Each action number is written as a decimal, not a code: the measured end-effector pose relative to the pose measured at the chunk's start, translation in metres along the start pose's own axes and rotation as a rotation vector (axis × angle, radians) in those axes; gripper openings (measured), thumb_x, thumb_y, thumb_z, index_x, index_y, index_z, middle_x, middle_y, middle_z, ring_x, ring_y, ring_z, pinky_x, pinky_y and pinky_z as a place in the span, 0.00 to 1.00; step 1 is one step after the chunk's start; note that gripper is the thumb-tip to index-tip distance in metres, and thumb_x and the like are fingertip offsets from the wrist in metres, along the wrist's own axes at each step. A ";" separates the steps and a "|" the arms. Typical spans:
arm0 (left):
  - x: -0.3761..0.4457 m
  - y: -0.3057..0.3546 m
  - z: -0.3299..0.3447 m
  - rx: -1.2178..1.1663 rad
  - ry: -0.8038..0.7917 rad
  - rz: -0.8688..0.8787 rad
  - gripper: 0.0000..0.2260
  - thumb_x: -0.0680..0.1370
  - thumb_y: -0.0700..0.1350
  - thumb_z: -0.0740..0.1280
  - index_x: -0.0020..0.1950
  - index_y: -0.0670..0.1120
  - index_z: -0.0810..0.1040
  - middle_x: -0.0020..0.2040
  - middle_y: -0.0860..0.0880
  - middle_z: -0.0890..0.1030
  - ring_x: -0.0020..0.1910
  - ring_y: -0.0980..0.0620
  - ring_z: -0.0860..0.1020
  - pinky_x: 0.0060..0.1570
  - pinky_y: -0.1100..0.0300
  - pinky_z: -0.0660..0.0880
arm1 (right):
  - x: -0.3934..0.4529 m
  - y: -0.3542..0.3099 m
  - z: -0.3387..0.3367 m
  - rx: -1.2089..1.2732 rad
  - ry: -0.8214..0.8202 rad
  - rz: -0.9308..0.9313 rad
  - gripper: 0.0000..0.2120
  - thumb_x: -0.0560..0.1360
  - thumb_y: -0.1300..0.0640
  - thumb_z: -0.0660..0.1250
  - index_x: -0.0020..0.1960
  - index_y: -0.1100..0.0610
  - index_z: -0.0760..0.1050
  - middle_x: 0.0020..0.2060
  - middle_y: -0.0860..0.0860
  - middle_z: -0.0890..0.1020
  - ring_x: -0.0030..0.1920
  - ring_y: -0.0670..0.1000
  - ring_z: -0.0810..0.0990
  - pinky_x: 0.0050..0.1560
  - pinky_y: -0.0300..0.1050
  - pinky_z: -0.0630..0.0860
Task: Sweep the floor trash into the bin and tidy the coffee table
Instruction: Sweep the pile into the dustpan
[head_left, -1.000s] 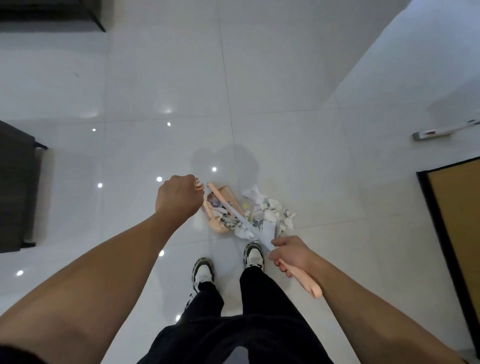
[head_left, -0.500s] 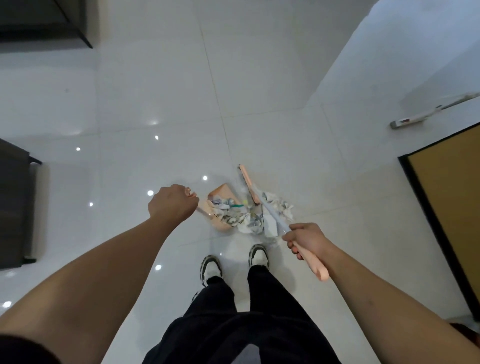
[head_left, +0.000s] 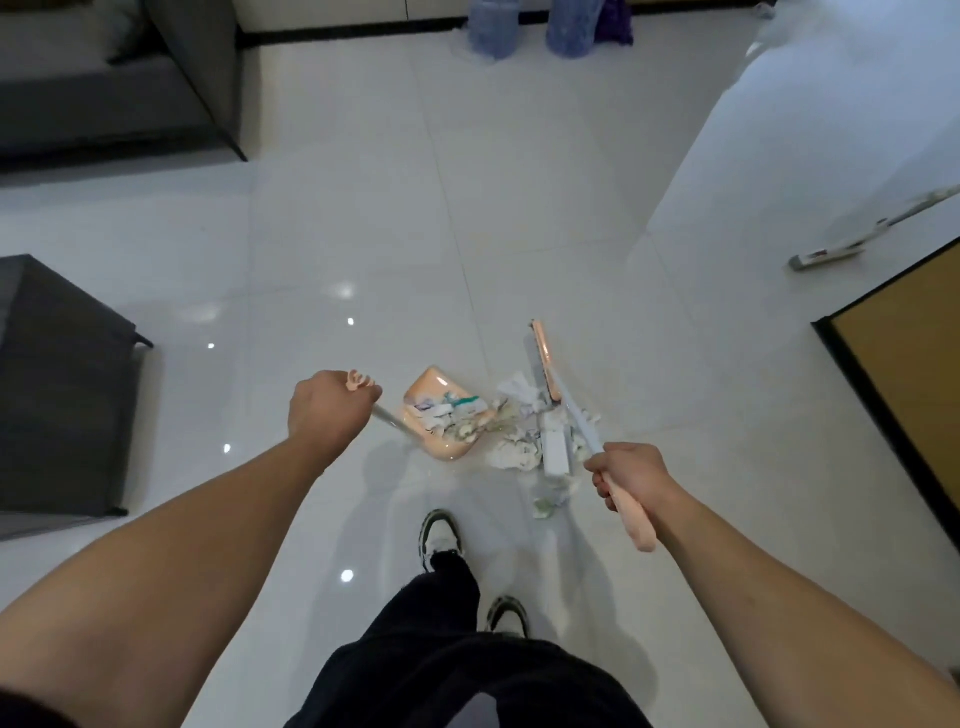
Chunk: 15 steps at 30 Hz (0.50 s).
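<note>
Between both grips (head_left: 631, 475): trash (head_left: 519, 444), dustpan (head_left: 441, 421).

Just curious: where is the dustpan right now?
In the head view, the dustpan sits on the floor ahead of the shoes, just left of the loose trash, half filled.

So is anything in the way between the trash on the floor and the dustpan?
Nothing visible is. The loose trash lies on bare tile right beside the open mouth of the dustpan, which the left hand holds by its handle. The broom, held in the right hand, sits on the far side of the pile.
</note>
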<state>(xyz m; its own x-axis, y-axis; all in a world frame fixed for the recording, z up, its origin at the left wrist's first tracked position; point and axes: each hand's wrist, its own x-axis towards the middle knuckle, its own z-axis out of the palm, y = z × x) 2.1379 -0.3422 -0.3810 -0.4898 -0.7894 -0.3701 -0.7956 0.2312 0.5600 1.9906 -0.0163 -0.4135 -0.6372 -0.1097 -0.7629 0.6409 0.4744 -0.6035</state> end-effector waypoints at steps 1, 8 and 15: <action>-0.011 0.001 -0.002 -0.016 0.011 -0.002 0.12 0.69 0.54 0.66 0.35 0.46 0.79 0.31 0.44 0.79 0.33 0.43 0.79 0.32 0.56 0.75 | -0.005 0.008 -0.004 0.010 -0.004 -0.004 0.08 0.68 0.70 0.70 0.36 0.60 0.73 0.22 0.57 0.72 0.19 0.52 0.68 0.21 0.38 0.66; -0.065 0.024 -0.018 -0.045 0.076 0.087 0.13 0.68 0.55 0.66 0.34 0.46 0.78 0.28 0.45 0.78 0.31 0.43 0.79 0.35 0.51 0.78 | -0.042 0.050 -0.026 0.069 0.014 0.022 0.02 0.70 0.69 0.70 0.39 0.66 0.78 0.21 0.57 0.73 0.18 0.52 0.68 0.20 0.38 0.67; -0.073 0.051 -0.030 -0.097 0.054 0.195 0.13 0.67 0.56 0.67 0.34 0.46 0.79 0.29 0.45 0.79 0.30 0.44 0.79 0.35 0.53 0.79 | -0.082 0.074 -0.037 0.155 0.098 0.010 0.02 0.70 0.69 0.70 0.39 0.67 0.79 0.23 0.58 0.74 0.19 0.52 0.69 0.21 0.37 0.67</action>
<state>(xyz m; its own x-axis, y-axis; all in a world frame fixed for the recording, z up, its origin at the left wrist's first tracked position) 2.1439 -0.2896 -0.3032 -0.6091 -0.7650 -0.2090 -0.6483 0.3285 0.6869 2.0743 0.0601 -0.3865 -0.6645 -0.0161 -0.7471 0.7008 0.3336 -0.6305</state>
